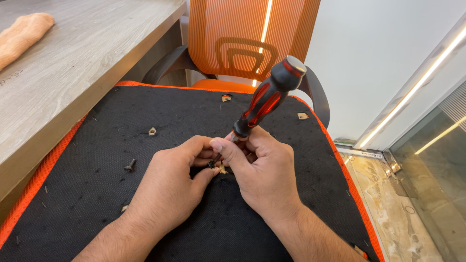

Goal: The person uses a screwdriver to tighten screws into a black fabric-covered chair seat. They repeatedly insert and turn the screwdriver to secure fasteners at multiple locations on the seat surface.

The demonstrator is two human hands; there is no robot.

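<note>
A black and red screwdriver [267, 99] leans up and to the right, its tip down between my two hands. My right hand [264, 172] pinches its lower shaft with thumb and fingers. My left hand [172, 182] holds a small dark screw [212, 164] at the tip, over a hole in the black fabric panel [121, 204] of an overturned chair part. Pale wood chips show at the hole. A second black screw [129, 166] lies loose on the fabric to the left of my left hand.
The black panel has an orange mesh border [34, 187]. A wooden desk [73, 58] runs along the left, with an orange cloth [22, 34] on it. An orange mesh chair back [242, 39] stands behind. Tiled floor [388, 208] and a glass partition lie to the right.
</note>
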